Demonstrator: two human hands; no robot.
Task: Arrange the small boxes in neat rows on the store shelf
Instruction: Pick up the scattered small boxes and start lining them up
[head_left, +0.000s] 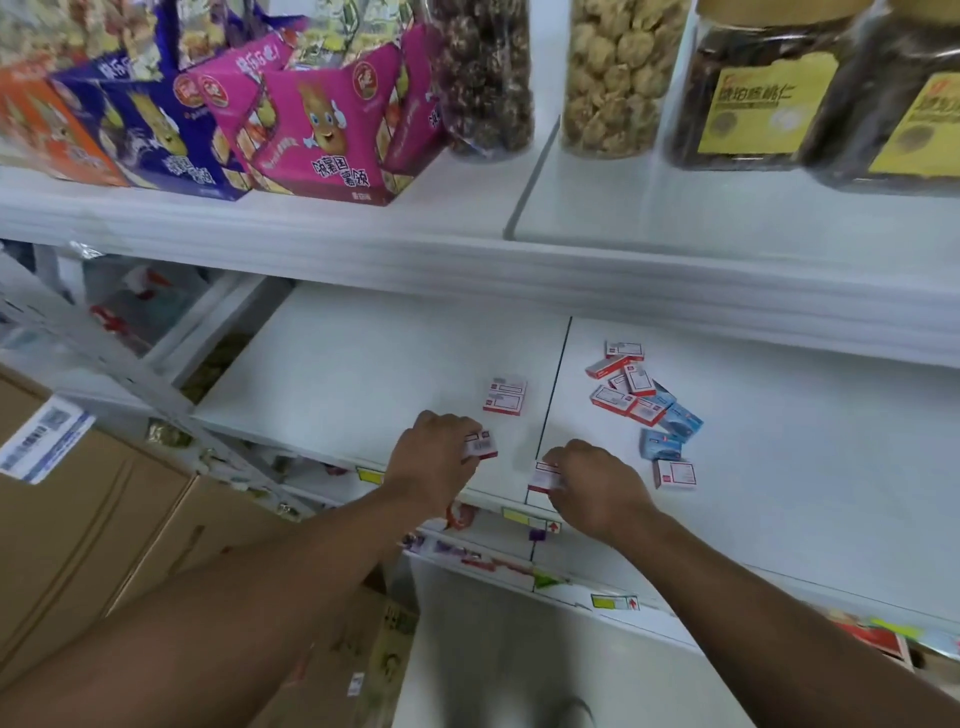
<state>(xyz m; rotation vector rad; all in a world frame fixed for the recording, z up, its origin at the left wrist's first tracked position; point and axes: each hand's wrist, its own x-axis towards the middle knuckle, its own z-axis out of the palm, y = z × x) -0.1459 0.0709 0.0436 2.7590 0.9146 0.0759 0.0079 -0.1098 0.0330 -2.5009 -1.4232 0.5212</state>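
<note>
Hands both working at the front edge of the white shelf (363, 364). Left hand (434, 460) is pinching 1 small red-and-white box (480, 446), fingers curled round it, box sticking out on the fingertip side. Right hand (597, 486) is gripping another red-and-white box (544, 477), held right at the shelf lip, over the seam (553, 395) between the 2 shelf panels.

Just beyond the left hand's box, a pair of red boxes (505, 395) is sitting flat and squared up, looking like the start of a row. Beyond and to the outer side of the right hand, the loose pile (636, 392) is lying jumbled, red and blue boxes overlapping at odd angles; 1 stray red box (674, 474) is lying just beside the right hand.

Risks, as I'm judging them:
- Right hand's box is sitting at the very lip; letting go there is likely sending it off the edge onto the lower shelf.
- Seam could be catching a box edge and tipping it, skewing the row.
- Reaching back into the pile with the wrist low could be knocking the stray box or scattering blue ones.
- Mixing red and blue could be spoiling the rows.
</note>
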